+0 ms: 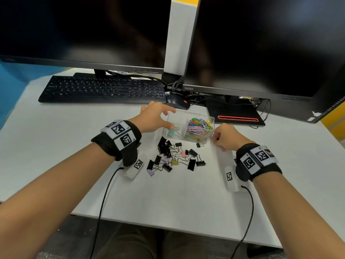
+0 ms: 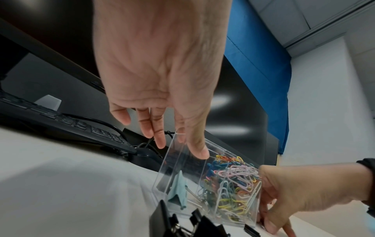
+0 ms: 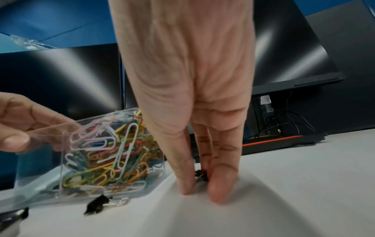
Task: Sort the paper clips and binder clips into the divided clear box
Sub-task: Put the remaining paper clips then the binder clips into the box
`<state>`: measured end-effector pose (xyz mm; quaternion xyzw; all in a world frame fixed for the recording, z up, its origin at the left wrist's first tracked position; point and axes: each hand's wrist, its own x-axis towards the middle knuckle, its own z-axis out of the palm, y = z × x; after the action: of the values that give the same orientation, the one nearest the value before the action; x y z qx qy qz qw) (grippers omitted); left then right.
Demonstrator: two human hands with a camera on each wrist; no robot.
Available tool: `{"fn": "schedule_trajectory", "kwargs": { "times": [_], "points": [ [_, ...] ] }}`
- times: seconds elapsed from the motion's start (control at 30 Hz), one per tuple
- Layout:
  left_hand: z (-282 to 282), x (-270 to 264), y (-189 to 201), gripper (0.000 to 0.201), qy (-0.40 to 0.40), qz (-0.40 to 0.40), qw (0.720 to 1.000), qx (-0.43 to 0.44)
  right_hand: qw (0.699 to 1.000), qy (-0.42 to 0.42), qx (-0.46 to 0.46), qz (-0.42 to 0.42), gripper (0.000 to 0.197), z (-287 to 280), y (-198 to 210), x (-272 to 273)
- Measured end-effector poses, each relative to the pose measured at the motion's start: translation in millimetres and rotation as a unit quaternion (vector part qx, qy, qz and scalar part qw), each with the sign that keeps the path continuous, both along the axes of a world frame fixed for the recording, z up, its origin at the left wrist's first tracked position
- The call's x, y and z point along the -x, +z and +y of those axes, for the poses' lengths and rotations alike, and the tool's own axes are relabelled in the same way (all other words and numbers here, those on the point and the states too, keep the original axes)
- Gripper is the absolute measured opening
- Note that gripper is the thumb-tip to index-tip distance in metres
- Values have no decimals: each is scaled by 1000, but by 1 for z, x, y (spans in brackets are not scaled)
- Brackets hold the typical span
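Note:
The divided clear box (image 1: 190,116) stands on the white desk. Its right compartment is full of coloured paper clips (image 1: 200,126) (image 2: 237,187) (image 3: 113,152); the left one holds a single teal binder clip (image 1: 170,132) (image 2: 178,190). My left hand (image 1: 170,118) (image 2: 180,149) hovers over the left compartment, fingers straight, thumb at the box wall, holding nothing. A pile of black and pastel binder clips (image 1: 173,156) lies in front of the box. My right hand (image 1: 217,141) (image 3: 202,190), fingertips on the desk right of the box, pinches a small black binder clip (image 3: 201,174).
Another small black binder clip (image 1: 198,145) (image 3: 97,205) lies against the box's front. Behind the box are a mouse (image 1: 177,101), a keyboard (image 1: 102,88), two monitors and a stand base with a red stripe (image 1: 237,116). Cables run off the desk's front edge.

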<state>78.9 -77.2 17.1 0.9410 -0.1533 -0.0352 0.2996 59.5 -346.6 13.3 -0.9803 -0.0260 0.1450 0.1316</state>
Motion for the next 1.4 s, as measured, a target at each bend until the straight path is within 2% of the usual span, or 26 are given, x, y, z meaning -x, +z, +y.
{"fn": "schedule_trajectory", "kwargs": {
  "times": [0.17,0.23,0.3,0.4,0.47,0.57,0.67,0.8,0.93,1.0,1.17,1.4],
  "points": [
    [-1,1,1,55,1,-3,1000,0,997,-67,-16,16,16,-7,-8,5],
    [-1,1,1,54,1,-4,1000,0,997,-82,-10,-3,9,-11,-8,5],
    [-1,1,0,54,1,-4,1000,3,989,-105,-10,-102,8,-12,-1,4],
    [-1,1,0,54,0,-2,1000,7,948,-105,-91,-288,8,5,29,7],
    [0,1,0,54,0,-2,1000,5,938,-54,-141,-313,6,30,50,11],
    [-2,2,2,55,4,-6,1000,-6,949,31,-161,-268,4,65,58,9],
    [-2,3,2,55,7,-8,1000,-9,957,70,-156,-233,22,86,53,13],
    [0,2,2,54,0,-17,1000,-15,975,155,-105,-120,17,105,33,35],
    [-1,1,3,52,3,-16,1000,-22,968,246,-24,-51,52,114,8,47],
    [-1,2,4,54,3,-15,1000,-19,963,267,4,-44,52,118,2,48],
    [-1,3,4,55,3,-13,1000,-15,968,247,-31,-42,26,118,1,47],
    [0,2,4,55,5,-13,1000,-11,977,145,-149,-52,10,105,4,42]
  ]
}}
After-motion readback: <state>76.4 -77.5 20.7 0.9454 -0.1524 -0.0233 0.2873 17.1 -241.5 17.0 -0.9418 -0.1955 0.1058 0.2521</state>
